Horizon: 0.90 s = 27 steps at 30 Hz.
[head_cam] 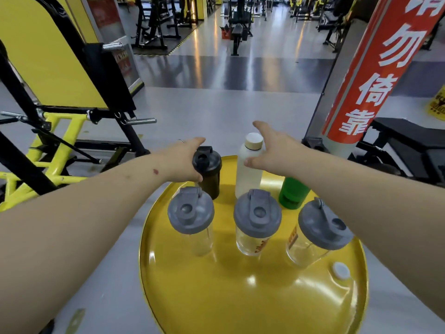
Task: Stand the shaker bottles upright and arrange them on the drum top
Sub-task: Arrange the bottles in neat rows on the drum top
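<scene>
Your left hand (185,162) wraps its grip around the black plastic shaker bottle (209,171) at frame centre, steadying it upright on the round yellow drum top (252,297). Your right hand (272,150), fingers spread, cups the frosted white bottle (249,174) without clearly closing. Three clear grey-lidded shakers (257,222) stand in a row below; a green bottle (292,194) stands behind them.

The glossy yellow metal drum top (216,297) mirrors the lights beneath three clear plastic shakers with matt grey lids (257,214), a matt black shaker (209,169) at eleven o'clock.
</scene>
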Tool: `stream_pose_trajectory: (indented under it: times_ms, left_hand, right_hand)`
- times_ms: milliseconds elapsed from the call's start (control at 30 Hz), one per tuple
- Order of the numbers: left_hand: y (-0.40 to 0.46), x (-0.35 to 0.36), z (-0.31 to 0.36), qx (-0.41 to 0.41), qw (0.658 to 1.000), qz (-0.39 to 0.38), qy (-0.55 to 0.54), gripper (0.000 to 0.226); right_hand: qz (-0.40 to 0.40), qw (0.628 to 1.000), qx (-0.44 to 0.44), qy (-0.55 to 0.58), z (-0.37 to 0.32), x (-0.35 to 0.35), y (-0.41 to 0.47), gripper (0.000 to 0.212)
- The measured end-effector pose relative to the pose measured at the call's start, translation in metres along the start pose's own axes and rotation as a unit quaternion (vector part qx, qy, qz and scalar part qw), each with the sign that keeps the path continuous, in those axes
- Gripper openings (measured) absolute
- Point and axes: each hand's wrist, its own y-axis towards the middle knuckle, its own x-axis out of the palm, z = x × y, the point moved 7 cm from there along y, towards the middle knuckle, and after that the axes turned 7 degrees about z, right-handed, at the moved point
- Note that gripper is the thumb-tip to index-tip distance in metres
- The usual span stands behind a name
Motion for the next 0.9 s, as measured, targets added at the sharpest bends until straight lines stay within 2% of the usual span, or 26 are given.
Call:
stream_pose_trajectory:
  times_ms: [100, 167, 333, 533, 733, 900]
  left_hand:
    - [0.025, 0.014, -0.01, 0.01, 1.0, -0.017, 0.002, 0.12]
    - [0.038, 0.023, -0.016, 0.017, 1.0, -0.024, -0.006, 0.122]
    - [0.054, 0.036, -0.022, 0.039, 0.998, -0.011, -0.048, 0.11]
    - [0.06, 0.036, -0.026, 0.061, 0.997, -0.026, -0.047, 0.104]
    - [0.059, 0.036, -0.024, 0.071, 0.996, -0.031, -0.036, 0.106]
    - [0.057, 0.038, -0.025, 0.065, 0.997, -0.036, -0.038, 0.113]
  right_hand:
    - [-0.018, 1.0, 0.014, -0.02, -0.001, 0.017, 0.02, 0.1]
    - [-0.027, 0.999, 0.021, -0.027, 0.0, 0.027, 0.029, 0.095]
    - [-0.002, 0.999, 0.016, -0.037, 0.005, 0.037, 0.041, 0.075]
    - [-0.011, 0.999, 0.006, -0.044, 0.008, 0.033, 0.044, 0.066]
    - [-0.005, 0.999, -0.004, -0.044, 0.008, 0.033, 0.041, 0.07]
    - [0.003, 0.999, -0.004, -0.038, 0.01, 0.035, 0.04, 0.092]
